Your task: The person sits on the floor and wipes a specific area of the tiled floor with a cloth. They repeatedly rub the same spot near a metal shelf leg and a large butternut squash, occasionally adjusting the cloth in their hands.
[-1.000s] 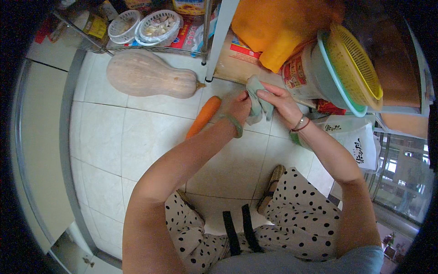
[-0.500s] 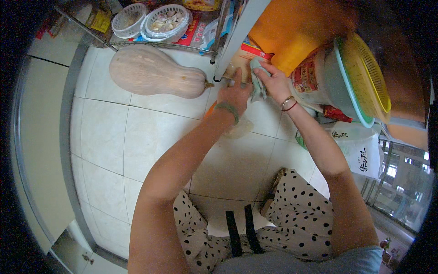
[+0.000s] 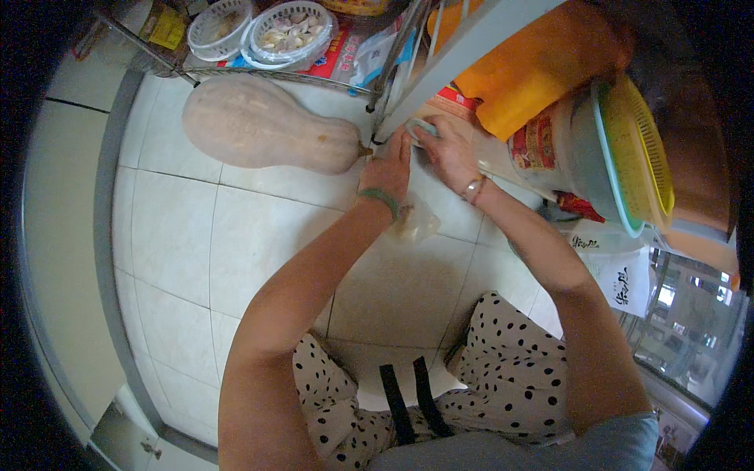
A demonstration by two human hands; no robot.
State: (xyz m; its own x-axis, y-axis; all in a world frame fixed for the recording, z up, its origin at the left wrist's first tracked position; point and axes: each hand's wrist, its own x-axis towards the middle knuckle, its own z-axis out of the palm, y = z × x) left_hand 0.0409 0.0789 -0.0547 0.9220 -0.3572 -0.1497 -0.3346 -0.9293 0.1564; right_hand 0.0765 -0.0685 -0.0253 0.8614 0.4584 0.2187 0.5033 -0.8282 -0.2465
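Note:
My right hand (image 3: 452, 157) is closed on a pale green cloth (image 3: 424, 125), pressing it low down beside the foot of a grey shelf post (image 3: 448, 67). Close by on the left is my left hand (image 3: 385, 174), its forefinger stretched toward the cloth; I see nothing held in it, though its underside is hidden. A crumpled clear plastic bag (image 3: 416, 225) lies on the floor tiles just below my hands. Left of them, a large tan squash (image 3: 267, 125) rests on its side, its stem end near my left hand.
On the low wire shelf (image 3: 275, 77) stand a white basket of garlic (image 3: 292, 33) and another white basket (image 3: 218, 31). To the right are an orange sheet (image 3: 534, 71), a tub with a red label (image 3: 542, 141), a yellow colander (image 3: 644, 149) and a white bag (image 3: 624, 279).
Both hands have shifted left toward the shelf foot, the right one carrying the cloth. Less of the cloth shows now. An orange thing beside my left wrist is no longer visible.

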